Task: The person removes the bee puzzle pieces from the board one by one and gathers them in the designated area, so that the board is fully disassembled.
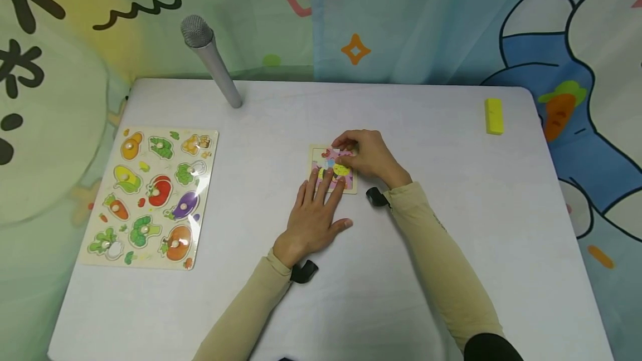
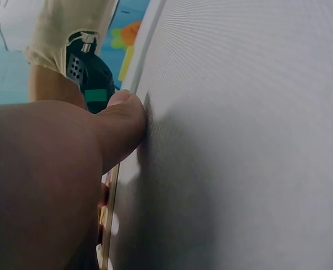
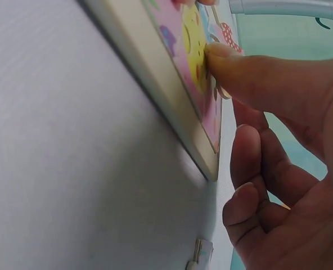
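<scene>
the left hand [image 1: 312, 220], fingers straight and spread, seemingly steadies the square cream-rimmed wooden puzzle [image 3: 169, 90] from seven o'clock while the right hand [image 1: 371, 154], at two o'clock, pinches a flat red-bowed piece [image 3: 229, 37].

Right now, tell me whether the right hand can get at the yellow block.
Probably yes: only bare white tabletop shows between the right hand and the yellow block. That hand is busy at the small puzzle, though.

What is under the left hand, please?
Under the left hand is part of a small picture board, with white table beside the hand. The covered part of the picture cannot be seen.
</scene>
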The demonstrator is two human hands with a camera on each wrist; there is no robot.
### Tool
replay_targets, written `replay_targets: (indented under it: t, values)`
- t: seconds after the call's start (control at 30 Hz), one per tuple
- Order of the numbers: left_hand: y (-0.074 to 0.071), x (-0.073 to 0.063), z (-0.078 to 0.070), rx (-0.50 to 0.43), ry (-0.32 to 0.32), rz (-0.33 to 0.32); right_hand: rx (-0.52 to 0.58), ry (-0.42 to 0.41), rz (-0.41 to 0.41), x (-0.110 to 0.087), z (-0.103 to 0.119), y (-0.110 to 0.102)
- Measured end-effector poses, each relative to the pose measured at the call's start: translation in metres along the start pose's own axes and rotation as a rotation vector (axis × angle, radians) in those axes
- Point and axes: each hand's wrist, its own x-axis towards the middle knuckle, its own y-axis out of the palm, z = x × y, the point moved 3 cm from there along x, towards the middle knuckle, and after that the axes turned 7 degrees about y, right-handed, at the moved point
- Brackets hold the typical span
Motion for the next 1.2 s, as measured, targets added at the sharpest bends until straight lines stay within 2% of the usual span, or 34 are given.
replay_targets:
  t: [0.67, 0.9, 1.2]
  values:
    - [0.0016, -0.0004, 0.0015, 0.005, 0.005, -0.01, 0.021, -0.087, -0.016, -0.0019, 0.0038, 0.0038]
    - [0.0024, -0.0001, 0.0023, -0.006, 0.015, -0.023, 0.03, -0.1, -0.025, -0.0034, 0.0028, 0.0026]
    - [0.0009, 0.0005, 0.0011, -0.009, 0.007, -0.011, 0.006, -0.089, -0.011, -0.0069, 0.0029, 0.0013]
